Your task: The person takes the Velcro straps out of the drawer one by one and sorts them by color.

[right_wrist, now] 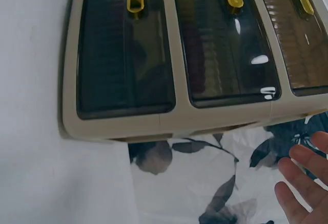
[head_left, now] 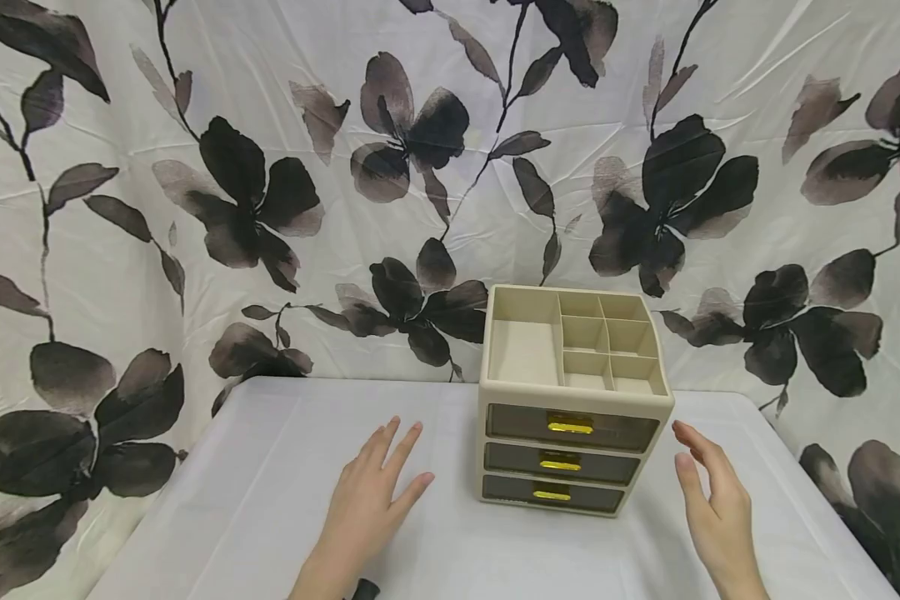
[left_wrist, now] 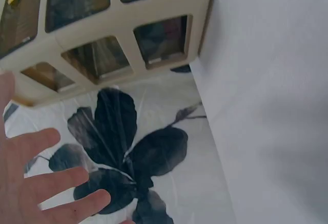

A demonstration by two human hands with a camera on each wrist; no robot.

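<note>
A beige desktop organizer (head_left: 576, 398) stands upright on the white table, right of the middle in the head view. Its top is divided into one large compartment and several small ones. Below are three dark see-through drawers with gold handles (head_left: 570, 425), all pushed in. To its left, my left hand (head_left: 367, 496) hovers with fingers spread, apart from the organizer and holding nothing. On the other side my right hand (head_left: 716, 500) is held beside the organizer's right wall, fingers loosely extended and empty. The right wrist view shows the drawer fronts (right_wrist: 125, 55) close up.
The white-covered table (head_left: 270, 450) reaches back to a floral curtain (head_left: 450, 208) hanging behind and at both sides. A small black object (head_left: 365, 590) shows at the bottom edge by my left wrist.
</note>
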